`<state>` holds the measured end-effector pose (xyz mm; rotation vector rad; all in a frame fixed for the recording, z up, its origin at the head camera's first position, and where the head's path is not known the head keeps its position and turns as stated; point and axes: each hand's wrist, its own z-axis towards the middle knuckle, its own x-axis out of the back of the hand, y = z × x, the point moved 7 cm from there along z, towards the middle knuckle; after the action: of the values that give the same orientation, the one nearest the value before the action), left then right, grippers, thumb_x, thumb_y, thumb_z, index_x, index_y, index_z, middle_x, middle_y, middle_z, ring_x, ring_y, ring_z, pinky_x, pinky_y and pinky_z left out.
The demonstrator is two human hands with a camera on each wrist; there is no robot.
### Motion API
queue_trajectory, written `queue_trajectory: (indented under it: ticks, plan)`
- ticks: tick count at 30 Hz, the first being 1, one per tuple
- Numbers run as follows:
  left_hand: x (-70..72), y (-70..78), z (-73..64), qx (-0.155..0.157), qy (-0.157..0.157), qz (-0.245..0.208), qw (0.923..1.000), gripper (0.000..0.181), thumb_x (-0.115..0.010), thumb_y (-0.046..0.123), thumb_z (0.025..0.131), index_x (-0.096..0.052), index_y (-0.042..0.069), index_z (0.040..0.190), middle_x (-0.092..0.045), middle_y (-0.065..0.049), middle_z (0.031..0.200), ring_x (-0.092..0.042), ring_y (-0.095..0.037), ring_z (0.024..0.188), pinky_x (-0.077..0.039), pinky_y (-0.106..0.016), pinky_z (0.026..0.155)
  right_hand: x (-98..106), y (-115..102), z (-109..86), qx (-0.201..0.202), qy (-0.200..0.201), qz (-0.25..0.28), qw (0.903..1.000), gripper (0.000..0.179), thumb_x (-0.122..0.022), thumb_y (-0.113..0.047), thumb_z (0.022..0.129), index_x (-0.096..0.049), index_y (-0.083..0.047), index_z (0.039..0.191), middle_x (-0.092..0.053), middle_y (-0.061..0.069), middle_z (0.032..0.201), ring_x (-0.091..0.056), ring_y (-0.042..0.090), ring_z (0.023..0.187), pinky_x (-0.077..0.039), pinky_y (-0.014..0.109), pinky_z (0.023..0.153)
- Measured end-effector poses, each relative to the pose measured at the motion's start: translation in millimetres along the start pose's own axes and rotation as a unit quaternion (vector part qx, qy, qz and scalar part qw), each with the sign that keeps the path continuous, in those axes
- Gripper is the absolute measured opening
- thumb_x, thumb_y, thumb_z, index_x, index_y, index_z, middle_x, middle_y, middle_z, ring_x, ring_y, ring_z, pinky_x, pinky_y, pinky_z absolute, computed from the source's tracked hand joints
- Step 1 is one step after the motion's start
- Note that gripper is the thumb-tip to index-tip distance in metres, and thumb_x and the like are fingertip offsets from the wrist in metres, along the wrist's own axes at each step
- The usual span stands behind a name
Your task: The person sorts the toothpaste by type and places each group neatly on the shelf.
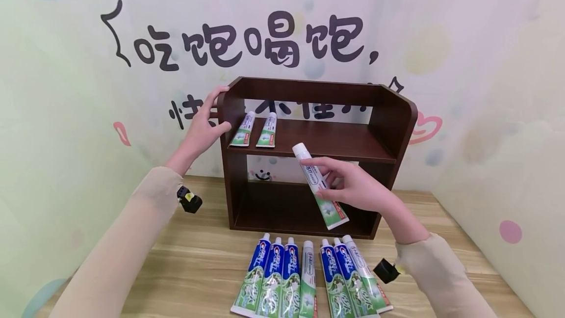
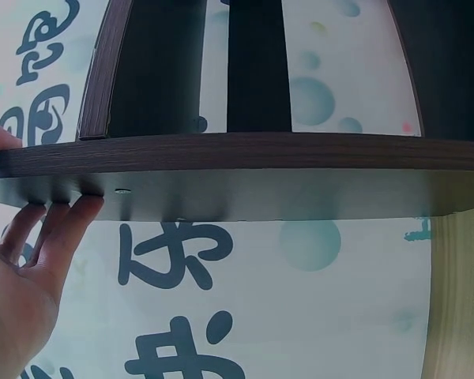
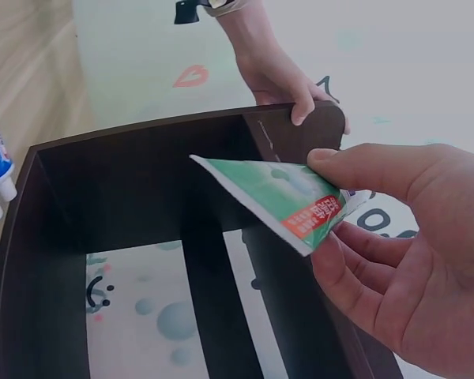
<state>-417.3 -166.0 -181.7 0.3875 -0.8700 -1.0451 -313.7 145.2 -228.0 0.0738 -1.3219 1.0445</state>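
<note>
My left hand [image 1: 200, 131] grips the upper left side panel of a dark brown two-tier shelf [image 1: 315, 139], thumb inside and fingers outside; the left wrist view shows the fingers [image 2: 63, 229] against the outer face. My right hand [image 1: 355, 185] pinches a white-and-green toothpaste tube [image 1: 332, 212] between thumb and fingers. This tube is tilted in front of the shelf, its white cap up and to the left. Two similar tubes, a left one [image 1: 243, 134] and a right one [image 1: 267, 134], lie side by side at the left of the upper tier, caps toward the back.
On the wooden table [image 1: 190, 259] before the shelf lie several blue-and-green toothpaste tubes [image 1: 271, 278], with a white-and-green tube [image 1: 308, 278] among them and another [image 1: 364, 271] at the right end. A patterned wall [image 1: 463, 63] with black lettering stands behind.
</note>
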Motion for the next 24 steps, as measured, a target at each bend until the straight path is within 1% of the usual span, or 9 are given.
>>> queue_trajectory:
  ticks: [7, 12, 16, 19, 24]
  plan:
    - [1.2, 0.5, 0.1, -0.002, 0.0, 0.002, 1.0, 0.073, -0.06, 0.008, 0.09, -0.033, 0.045, 0.147, -0.048, -0.012, 0.14, -0.056, -0.032, 0.109, -0.048, -0.038, 0.078, 5.0, -3.6, 9.9, 0.0, 0.004, 0.016, 0.9999, 0.067, -0.075, -0.016, 0.087, -0.047, -0.035, 0.145, -0.063, 0.007, 0.118, -0.062, 0.019, 0.095, -0.058, 0.033, 0.08]
    - [1.1, 1.5, 0.2, -0.004, 0.0, 0.001, 1.0, 0.074, -0.06, 0.007, 0.089, -0.033, 0.045, 0.147, -0.048, -0.012, 0.139, -0.057, -0.032, 0.108, -0.048, -0.037, 0.077, 8.3, -6.4, 17.6, 0.004, 0.014, 0.024, 0.9996, 0.067, -0.075, -0.019, 0.087, -0.047, -0.033, 0.145, -0.061, 0.007, 0.122, -0.062, 0.019, 0.097, -0.058, 0.034, 0.081]
    - [1.2, 1.9, -0.2, -0.004, 0.001, 0.0, 1.0, 0.074, -0.06, 0.007, 0.089, -0.033, 0.043, 0.147, -0.048, -0.012, 0.138, -0.057, -0.032, 0.108, -0.048, -0.037, 0.077, 10.7, -7.9, 24.6, 0.007, 0.017, 0.028, 0.9994, 0.066, -0.075, -0.019, 0.087, -0.047, -0.032, 0.145, -0.062, 0.007, 0.12, -0.063, 0.019, 0.096, -0.058, 0.036, 0.081]
    - [1.1, 2.3, -0.2, -0.004, 0.0, 0.001, 1.0, 0.074, -0.06, 0.007, 0.089, -0.033, 0.043, 0.147, -0.049, -0.012, 0.138, -0.057, -0.032, 0.108, -0.048, -0.038, 0.078, 12.7, -8.6, 29.8, 0.005, 0.019, 0.032, 0.9993, 0.066, -0.075, -0.017, 0.087, -0.047, -0.033, 0.145, -0.062, 0.008, 0.118, -0.063, 0.02, 0.096, -0.057, 0.035, 0.08]
    - [0.4, 3.0, -0.3, -0.004, -0.001, 0.001, 1.0, 0.074, -0.061, 0.007, 0.089, -0.033, 0.042, 0.147, -0.049, -0.012, 0.138, -0.057, -0.031, 0.108, -0.048, -0.039, 0.079, 16.0, -10.1, 38.9, -0.007, 0.02, 0.057, 0.9981, 0.067, -0.074, -0.015, 0.088, -0.047, -0.035, 0.145, -0.062, 0.009, 0.115, -0.064, 0.022, 0.095, -0.058, 0.034, 0.079]
